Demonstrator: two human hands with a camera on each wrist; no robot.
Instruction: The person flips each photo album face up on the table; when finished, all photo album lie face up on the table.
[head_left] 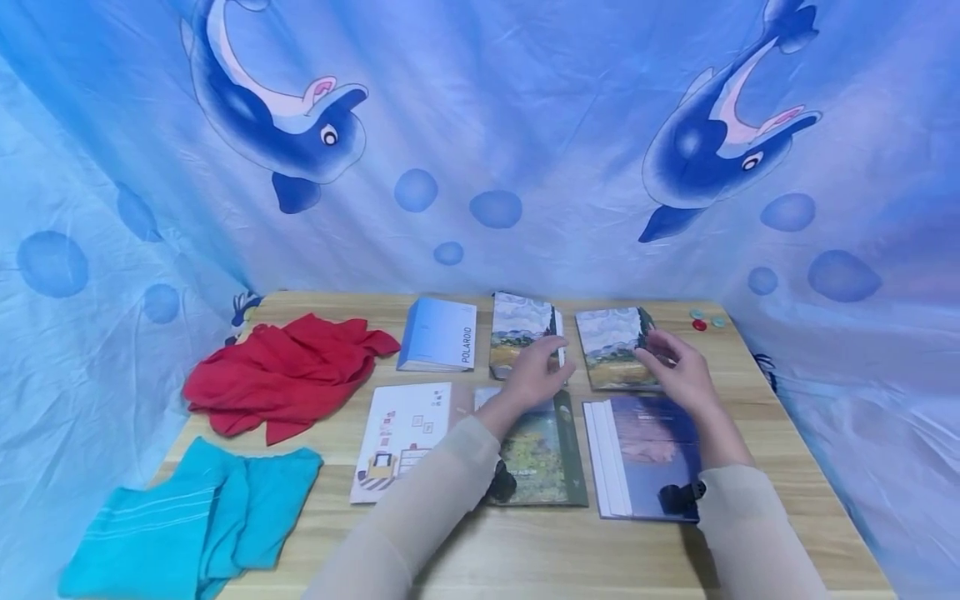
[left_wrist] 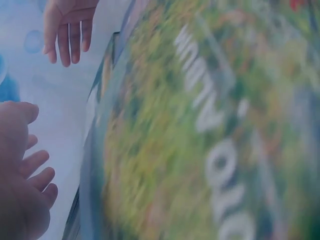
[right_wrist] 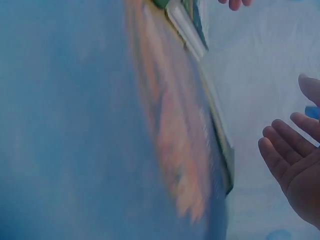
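Note:
My left hand (head_left: 534, 375) is over the near right corner of a landscape-painted album (head_left: 519, 321) in the back row, fingers loosely bent and holding nothing. Beside the right edge of a matching album (head_left: 609, 337) hovers my right hand (head_left: 681, 367), thumb and fingers apart. Both hands look empty in the wrist views, with the left hand's fingers (left_wrist: 37, 165) and the right hand's fingers (right_wrist: 285, 142) spread. Under my left wrist lies a green floral photo album (head_left: 536, 458), partly hidden by the sleeve. A purple-blue album (head_left: 660, 433) with a white spine strip is below my right hand.
A blue Polaroid album (head_left: 437, 333) stands at the back left, with a white illustrated album (head_left: 397, 425) in front. Crumpled red cloth (head_left: 292, 375) and folded teal cloth (head_left: 195, 517) lie at the left. Small red (head_left: 699, 325) and teal discs sit at the far right corner.

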